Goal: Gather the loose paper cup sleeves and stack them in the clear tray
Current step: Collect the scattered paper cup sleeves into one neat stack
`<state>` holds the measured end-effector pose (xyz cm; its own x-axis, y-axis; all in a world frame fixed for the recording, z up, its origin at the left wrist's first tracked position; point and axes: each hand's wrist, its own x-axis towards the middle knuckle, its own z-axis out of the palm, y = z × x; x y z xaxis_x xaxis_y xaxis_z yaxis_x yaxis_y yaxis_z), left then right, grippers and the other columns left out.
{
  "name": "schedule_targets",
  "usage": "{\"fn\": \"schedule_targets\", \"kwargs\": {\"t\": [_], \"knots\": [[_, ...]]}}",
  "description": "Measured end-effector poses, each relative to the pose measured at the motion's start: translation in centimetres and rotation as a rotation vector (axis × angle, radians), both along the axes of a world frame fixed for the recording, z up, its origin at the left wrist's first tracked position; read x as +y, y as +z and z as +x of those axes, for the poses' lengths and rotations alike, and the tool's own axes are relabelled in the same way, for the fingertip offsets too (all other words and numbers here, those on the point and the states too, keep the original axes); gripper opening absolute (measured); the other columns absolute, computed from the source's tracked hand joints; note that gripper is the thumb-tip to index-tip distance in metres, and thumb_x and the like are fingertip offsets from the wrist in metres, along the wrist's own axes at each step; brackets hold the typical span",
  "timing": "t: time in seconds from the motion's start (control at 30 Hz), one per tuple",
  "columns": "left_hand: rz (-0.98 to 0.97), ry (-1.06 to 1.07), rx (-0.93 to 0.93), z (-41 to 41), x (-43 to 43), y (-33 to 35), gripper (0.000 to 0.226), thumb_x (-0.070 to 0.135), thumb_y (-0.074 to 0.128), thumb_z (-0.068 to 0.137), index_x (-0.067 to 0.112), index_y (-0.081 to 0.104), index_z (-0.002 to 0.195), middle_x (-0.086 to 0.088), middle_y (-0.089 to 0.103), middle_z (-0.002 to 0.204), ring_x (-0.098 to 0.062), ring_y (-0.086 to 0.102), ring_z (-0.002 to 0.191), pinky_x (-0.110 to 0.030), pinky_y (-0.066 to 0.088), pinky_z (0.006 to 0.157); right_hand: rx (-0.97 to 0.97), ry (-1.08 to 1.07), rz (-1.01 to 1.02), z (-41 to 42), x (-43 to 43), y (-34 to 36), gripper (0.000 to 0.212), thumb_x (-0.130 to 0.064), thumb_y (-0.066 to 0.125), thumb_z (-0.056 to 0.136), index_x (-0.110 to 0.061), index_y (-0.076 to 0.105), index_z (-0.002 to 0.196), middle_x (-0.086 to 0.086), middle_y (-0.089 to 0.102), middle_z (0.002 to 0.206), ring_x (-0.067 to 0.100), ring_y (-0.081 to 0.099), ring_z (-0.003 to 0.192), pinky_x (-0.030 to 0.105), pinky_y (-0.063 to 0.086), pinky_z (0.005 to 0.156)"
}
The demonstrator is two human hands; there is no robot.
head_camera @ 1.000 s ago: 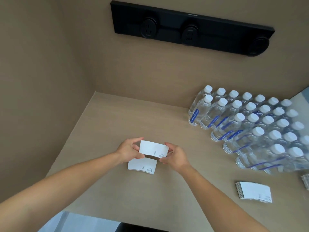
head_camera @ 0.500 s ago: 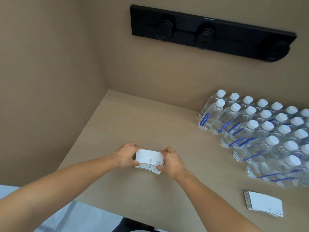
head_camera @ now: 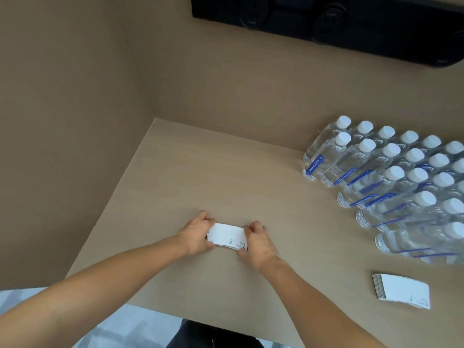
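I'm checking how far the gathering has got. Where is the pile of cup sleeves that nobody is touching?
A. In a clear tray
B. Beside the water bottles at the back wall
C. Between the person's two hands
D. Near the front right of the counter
D: the untouched sleeve pile lies near the counter's front right edge, apart from the left hand and right hand, which hold another stack.

Both hands (head_camera: 198, 233) squeeze sleeve stack (head_camera: 227, 236).

Head cam, fwd-down over beige counter (head_camera: 226, 177), near hands.
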<state>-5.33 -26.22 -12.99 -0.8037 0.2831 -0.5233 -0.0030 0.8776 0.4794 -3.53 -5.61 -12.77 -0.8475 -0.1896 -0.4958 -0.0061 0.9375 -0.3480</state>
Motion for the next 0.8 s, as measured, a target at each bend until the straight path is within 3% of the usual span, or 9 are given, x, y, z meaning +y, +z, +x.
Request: {"fn": "schedule_targets", "kwargs": {"t": [0.23,0.3,0.37,0.43,0.5,0.57,0.67,0.77,0.8], "knots": [[0.056,0.087,-0.028,0.1,-0.1,0.8,0.061,0.033,0.081,0.070,0.015,0.049,0.119,0.005,0.041,0.120,-0.017,0.054,0.105,-0.031,0.049,0.094,-0.049,-0.176,-0.068,0.6,-0.2,0.0,0.073,-0.025,0.070,0.077,-0.011,0.035,0.140,0.002,0.031,0.140,0.022,0.035,0.129,0.026,0.042,0.101],[0.069,0.258,-0.067,0.0,-0.1,1.2,0.047,0.036,0.081,0.075,0.012,0.052,0.104,0.002,0.050,0.109,-0.020,0.054,0.101,-0.032,0.048,0.086,-0.089,-0.363,-0.128,0.5,-0.1,0.1,0.060,-0.025,0.071,0.076,-0.008,0.045,0.127,0.006,0.038,0.138,0.025,0.041,0.123,0.026,0.043,0.094],[0.219,0.601,-0.288,-0.3,0.1,1.8,0.031,0.033,0.073,0.086,0.009,0.057,0.098,-0.003,0.061,0.101,-0.023,0.060,0.092,-0.032,0.049,0.083,-0.131,-0.615,-0.218,0.2,-0.2,0.9,0.033,-0.022,0.069,0.080,-0.010,0.051,0.105,0.011,0.054,0.125,0.025,0.054,0.101,0.028,0.047,0.082],[0.387,0.863,-0.511,-0.4,0.5,2.5,0.029,0.027,0.063,0.094,0.005,0.061,0.114,-0.010,0.068,0.107,-0.027,0.066,0.096,-0.036,0.051,0.087,-0.161,-0.780,-0.282,0.1,-0.8,1.7,0.019,-0.021,0.062,0.086,-0.010,0.052,0.098,0.009,0.060,0.105,0.028,0.058,0.090,0.031,0.049,0.077],[0.424,0.931,-0.560,-0.7,1.1,3.0,0.027,0.023,0.055,0.098,0.005,0.060,0.118,-0.013,0.067,0.105,-0.029,0.065,0.093,-0.035,0.048,0.086,-0.187,-0.858,-0.340,0.2,-1.9,2.1,0.011,-0.018,0.054,0.089,-0.010,0.051,0.095,0.006,0.055,0.098,0.028,0.056,0.084,0.027,0.045,0.068],[0.412,0.948,-0.540,-0.8,1.7,3.2,0.021,0.018,0.050,0.099,0.005,0.058,0.113,-0.013,0.065,0.099,-0.029,0.062,0.085,-0.034,0.045,0.081,-0.238,-0.908,-0.406,0.6,-3.3,2.5,0.008,-0.015,0.048,0.089,-0.011,0.045,0.095,0.006,0.052,0.099,0.025,0.050,0.081,0.026,0.039,0.063],[0.351,0.892,-0.499,-0.9,2.1,2.8,0.016,0.011,0.047,0.095,0.005,0.057,0.106,-0.014,0.064,0.097,-0.028,0.060,0.082,-0.034,0.045,0.074,-0.242,-0.941,-0.400,0.6,-3.8,2.7,0.010,-0.011,0.046,0.090,-0.014,0.041,0.098,0.005,0.049,0.101,0.025,0.050,0.086,0.026,0.039,0.070],[0.210,0.650,-0.401,-1.0,1.5,2.3,0.022,0.013,0.061,0.088,0.002,0.065,0.107,-0.013,0.071,0.100,-0.026,0.066,0.084,-0.031,0.049,0.073,-0.191,-0.806,-0.265,0.3,-2.9,2.5,0.013,-0.007,0.054,0.083,-0.011,0.049,0.094,0.008,0.054,0.100,0.026,0.053,0.083,0.025,0.041,0.068],[0.124,0.518,-0.333,-1.0,1.3,2.4,0.026,0.017,0.068,0.084,0.004,0.067,0.106,-0.010,0.069,0.100,-0.024,0.065,0.084,-0.028,0.048,0.070,-0.178,-0.716,-0.206,0.2,-2.5,2.3,0.021,-0.008,0.059,0.081,-0.011,0.051,0.100,0.008,0.055,0.106,0.027,0.056,0.089,0.025,0.044,0.071]]}}
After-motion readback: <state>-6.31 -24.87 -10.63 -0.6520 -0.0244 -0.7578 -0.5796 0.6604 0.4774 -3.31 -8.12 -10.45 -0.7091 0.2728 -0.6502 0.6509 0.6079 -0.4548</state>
